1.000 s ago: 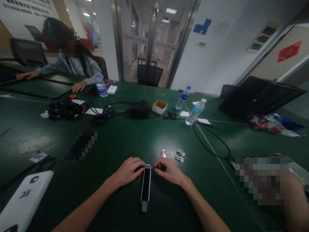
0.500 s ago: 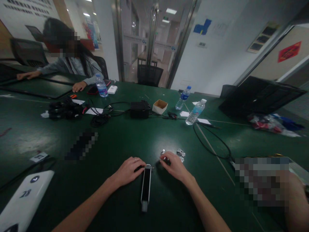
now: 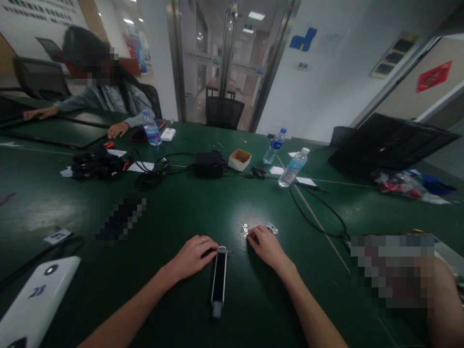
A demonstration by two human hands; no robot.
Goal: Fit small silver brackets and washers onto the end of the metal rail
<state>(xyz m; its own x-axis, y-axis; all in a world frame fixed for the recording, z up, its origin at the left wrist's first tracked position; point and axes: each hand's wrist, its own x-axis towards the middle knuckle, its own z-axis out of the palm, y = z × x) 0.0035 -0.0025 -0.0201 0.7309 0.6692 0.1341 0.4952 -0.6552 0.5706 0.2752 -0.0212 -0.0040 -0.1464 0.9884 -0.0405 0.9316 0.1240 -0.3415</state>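
A long black bar with metal edges lies lengthwise on the green table in front of me. My left hand rests at its far end, fingers curled against the top of the bar. My right hand has reached to the right of it, fingertips down on a small cluster of shiny washers and screws. Just beyond the fingers lie small metal brackets. What the right fingers pinch, if anything, is too small to make out.
Further back stand two water bottles, a small cardboard box, a black power unit with cables and a white device at the lower left. Another person sits at the far left.
My right hand left the far end of the bar and moved right and away to the pile of small metal parts. The left hand and the bar stayed in place.
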